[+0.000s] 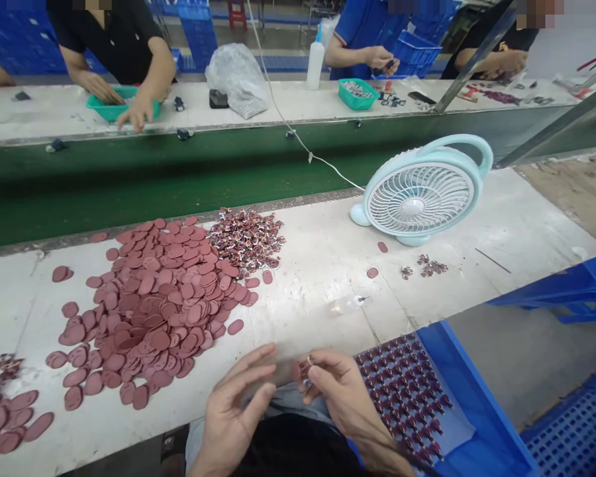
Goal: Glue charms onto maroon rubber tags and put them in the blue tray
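Observation:
My left hand [238, 404] is held over the table's near edge, fingers apart and nothing in it. Beside it, my right hand [335, 387] pinches a small reddish-brown part [302, 368] between thumb and fingers. A large heap of flat oval reddish discs [163, 298] lies on the white table, left of and beyond my hands. Touching its far right side is a pile of small dark brown pieces [248, 242]. At my right, a blue crate [481, 397] holds rows of assembled brown parts [402, 391] on a pale sheet.
A light blue fan [422, 192] stands at the table's far right, its cord running back. A small clear bottle [347, 304] lies nearer. Loose brown bits [432, 266] lie right of it. Across the green belt [203, 175], people work at another table [288, 103].

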`<state>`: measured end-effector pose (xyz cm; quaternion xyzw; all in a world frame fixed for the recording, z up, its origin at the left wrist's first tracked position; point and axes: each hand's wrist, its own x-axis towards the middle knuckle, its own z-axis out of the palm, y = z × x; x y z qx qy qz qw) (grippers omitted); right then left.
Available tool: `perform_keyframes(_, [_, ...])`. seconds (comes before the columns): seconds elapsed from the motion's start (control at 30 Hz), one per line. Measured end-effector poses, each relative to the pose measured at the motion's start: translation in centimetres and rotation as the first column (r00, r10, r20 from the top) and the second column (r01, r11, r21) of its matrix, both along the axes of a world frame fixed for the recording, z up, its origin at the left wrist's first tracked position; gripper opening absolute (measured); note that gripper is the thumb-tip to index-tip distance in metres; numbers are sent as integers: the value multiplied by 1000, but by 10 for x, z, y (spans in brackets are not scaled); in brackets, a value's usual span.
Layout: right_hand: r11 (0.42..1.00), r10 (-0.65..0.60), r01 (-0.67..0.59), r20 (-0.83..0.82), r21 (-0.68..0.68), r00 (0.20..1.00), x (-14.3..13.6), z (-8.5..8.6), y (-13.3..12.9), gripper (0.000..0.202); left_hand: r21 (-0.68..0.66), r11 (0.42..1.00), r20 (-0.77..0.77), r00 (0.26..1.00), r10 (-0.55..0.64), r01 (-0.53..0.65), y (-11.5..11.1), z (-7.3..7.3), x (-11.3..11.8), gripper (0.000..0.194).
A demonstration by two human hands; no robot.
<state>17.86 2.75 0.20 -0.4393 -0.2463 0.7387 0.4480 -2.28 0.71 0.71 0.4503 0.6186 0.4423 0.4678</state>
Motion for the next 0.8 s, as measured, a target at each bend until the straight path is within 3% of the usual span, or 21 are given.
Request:
perform_keyframes(0.03, [999, -51, 51, -10, -7, 999, 7, -2, 0, 20, 88, 993, -176, 982, -64, 81, 13, -1, -8, 19])
perform_keyframes(0.07, [995, -95, 95, -10, -11, 995, 15, -3, 0, 20, 180, 967, -388, 916, -99, 181, 28, -2, -16, 24])
perform_keyframes(0.1, [991, -135, 135, -3, -12, 991, 23, -3, 0, 20, 243, 907, -603, 786, -135, 343, 44, -5, -23, 35])
perform_keyframes(0.2, [975, -222, 223, 50, 2, 974, 50, 0, -3, 22, 172, 815, -786, 575, -226, 554, 91, -15, -34, 59])
perform_keyframes(0.3, [961, -275, 274, 125, 19, 953, 75, -1, -13, 23, 85, 760, -852, 443, -280, 644, 112, -26, -31, 72])
perform_keyframes(0.53, [916, -383, 398, 181, -54, 906, 117, -21, -52, 28, 6, 710, -935, 256, -246, 704, 85, -37, -17, 75])
perform_keyframes(0.63, [904, -390, 415, 198, -105, 899, 141, -34, -66, 33, 6, 708, -955, 213, -205, 706, 95, -37, -11, 79])
perform_keyframes(0.7, [888, -424, 456, 264, -68, 866, 164, -49, -76, 37, 10, 682, -959, 199, -201, 732, 105, -40, -8, 82])
perform_keyframes(0.8, [855, -467, 516, 518, 56, 717, 213, -78, -99, 46, 38, 623, -952, 217, -214, 781, 105, -52, -9, 84])
